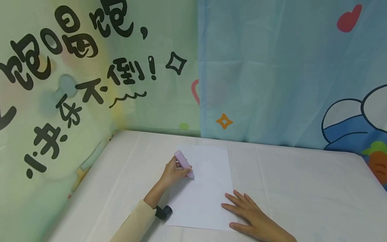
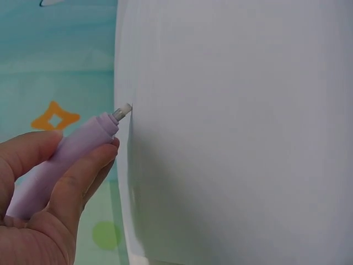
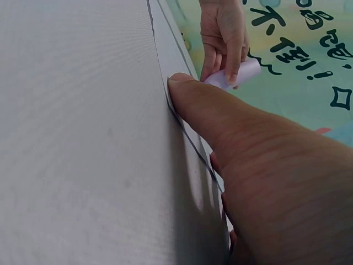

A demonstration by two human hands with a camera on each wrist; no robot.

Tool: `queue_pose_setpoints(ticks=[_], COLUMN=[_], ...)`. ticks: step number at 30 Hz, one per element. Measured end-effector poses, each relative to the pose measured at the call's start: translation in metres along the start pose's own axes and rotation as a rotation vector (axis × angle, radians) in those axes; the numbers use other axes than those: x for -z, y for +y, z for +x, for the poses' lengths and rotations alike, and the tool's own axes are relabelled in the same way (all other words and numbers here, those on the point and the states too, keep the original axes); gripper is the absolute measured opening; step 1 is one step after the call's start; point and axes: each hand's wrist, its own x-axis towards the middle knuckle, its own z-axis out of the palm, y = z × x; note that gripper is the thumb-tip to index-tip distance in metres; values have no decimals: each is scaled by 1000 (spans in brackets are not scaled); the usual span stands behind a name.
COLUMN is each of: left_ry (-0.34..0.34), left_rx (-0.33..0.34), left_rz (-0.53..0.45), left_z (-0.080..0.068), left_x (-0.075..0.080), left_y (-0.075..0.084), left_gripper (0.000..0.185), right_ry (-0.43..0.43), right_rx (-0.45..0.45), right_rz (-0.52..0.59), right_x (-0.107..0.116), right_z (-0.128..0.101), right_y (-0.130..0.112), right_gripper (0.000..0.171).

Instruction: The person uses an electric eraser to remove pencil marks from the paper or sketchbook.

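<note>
Table (image 1: 302, 188) white-clothed, cartoon curtains (image 1: 272, 67) behind; left hand (image 1: 173, 171) grips pen (image 1: 183, 164), right hand (image 1: 251, 215) flat on paper (image 1: 205, 201).

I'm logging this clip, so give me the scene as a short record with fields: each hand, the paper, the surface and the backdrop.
left hand: grips a lilac pen, tip on the paper
right hand: flat, fingers straight, pressing the paper's lower right corner
paper: white sheet, lying flat, no marks visible
table: covered in white cloth
backdrop: green curtain with black lettering on the left, blue cartoon curtain on the right
</note>
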Motion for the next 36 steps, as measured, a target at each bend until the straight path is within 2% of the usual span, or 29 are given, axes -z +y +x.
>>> queue_pose_setpoints(ticks=[12,20,23,26,29,33,36], left_ry=[39,26,36,34,15,-5,0], left_rx=[42,33,30,23,-13,-75,-67], left_rz=[27,52,51,37,23,12,19], left_z=[-4,-14,-11,-6,-4,-4,-5], left_x=[3,6,6,6,8,10,9], left_y=[7,31,25,10,1,-2,0], left_gripper=[40,33,35,37,39,39,38], right_ry=[13,14,19,21,18,8,8], right_rx=[7,9,15,16,11,5,7], right_rz=[-12,-23,-20,-17,-15,-16,-14], right_x=[0,2,2,2,1,1,1], right_z=[-1,-1,0,0,0,1,1], right_y=[1,1,0,-1,-1,0,-1], right_gripper=[54,53,53,54,54,54,54])
